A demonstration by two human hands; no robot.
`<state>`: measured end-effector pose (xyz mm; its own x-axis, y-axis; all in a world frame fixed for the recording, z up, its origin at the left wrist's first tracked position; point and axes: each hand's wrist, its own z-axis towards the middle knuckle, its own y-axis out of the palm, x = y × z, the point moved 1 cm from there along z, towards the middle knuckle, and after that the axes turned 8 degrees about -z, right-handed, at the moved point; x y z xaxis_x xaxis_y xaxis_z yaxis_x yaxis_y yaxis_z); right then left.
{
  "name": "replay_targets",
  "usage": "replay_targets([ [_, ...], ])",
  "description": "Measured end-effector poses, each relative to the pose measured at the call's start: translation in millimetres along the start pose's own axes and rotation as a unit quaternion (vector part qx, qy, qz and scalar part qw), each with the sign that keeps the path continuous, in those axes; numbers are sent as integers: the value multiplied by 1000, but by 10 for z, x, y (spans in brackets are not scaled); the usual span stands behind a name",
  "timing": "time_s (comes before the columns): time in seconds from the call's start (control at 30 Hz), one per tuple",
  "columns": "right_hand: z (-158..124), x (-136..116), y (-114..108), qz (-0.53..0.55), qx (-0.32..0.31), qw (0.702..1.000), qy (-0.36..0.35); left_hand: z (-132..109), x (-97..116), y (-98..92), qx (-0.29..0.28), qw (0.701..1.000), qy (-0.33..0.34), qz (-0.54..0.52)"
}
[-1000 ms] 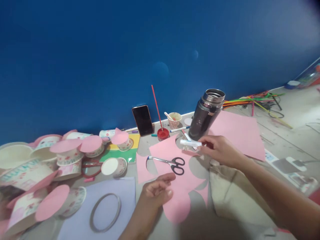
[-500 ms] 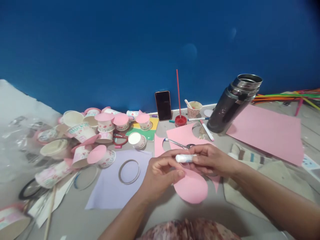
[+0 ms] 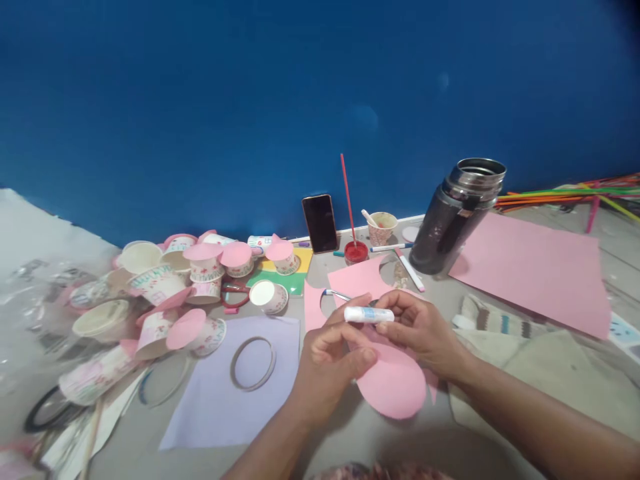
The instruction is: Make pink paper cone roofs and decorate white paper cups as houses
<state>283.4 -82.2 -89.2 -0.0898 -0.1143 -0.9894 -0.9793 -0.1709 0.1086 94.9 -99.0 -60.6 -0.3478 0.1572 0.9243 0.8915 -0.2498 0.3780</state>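
My left hand [image 3: 336, 357] pinches the edge of a pink paper circle [image 3: 393, 387] between thumb and fingers. The circle hangs tilted over the table in front of me. A small white glue stick [image 3: 369, 315] with a pale blue label lies sideways across my fingertips. My right hand [image 3: 425, 330] is closed on its right end, and the left end reaches over my left fingers. Behind my hands lies a pink sheet with round cut-outs [image 3: 357, 275]. Scissors [image 3: 337, 294] rest there, mostly hidden by my hands.
Decorated paper cups [image 3: 205, 263] with pink discs crowd the left. A lilac sheet [image 3: 210, 400] bears a tape ring [image 3: 253, 363]. A phone [image 3: 321, 223], red paint jar [image 3: 357, 253] and dark open flask [image 3: 453, 220] stand near the blue wall. Cloth [image 3: 545, 373] lies right.
More of the glue stick now shows, its label turned into view. The paper circle has swung slightly right and down. The whole view has shifted a little.
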Motion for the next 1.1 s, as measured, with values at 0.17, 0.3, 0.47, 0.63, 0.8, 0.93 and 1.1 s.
replay_targets([
  [0.17,-42,90,57,24,-20,998,47,9,-56,24,15,998,37,-38],
  [0.3,-45,138,84,38,-27,997,66,-7,-102,-6,28,997,59,-49],
  [0.47,-49,159,85,32,-20,995,91,4,-123,-9,12,995,68,-71],
  [0.63,-50,175,50,11,-34,993,114,25,-131,-31,4,994,50,-92],
  [0.8,-43,171,60,38,-68,990,114,36,-154,-74,-4,991,29,-131],
  [0.93,-35,163,81,66,-97,989,95,44,-153,-122,0,992,1,-130],
  [1.1,24,82,-63,74,-7,991,109,90,-120,-222,73,996,24,-35],
])
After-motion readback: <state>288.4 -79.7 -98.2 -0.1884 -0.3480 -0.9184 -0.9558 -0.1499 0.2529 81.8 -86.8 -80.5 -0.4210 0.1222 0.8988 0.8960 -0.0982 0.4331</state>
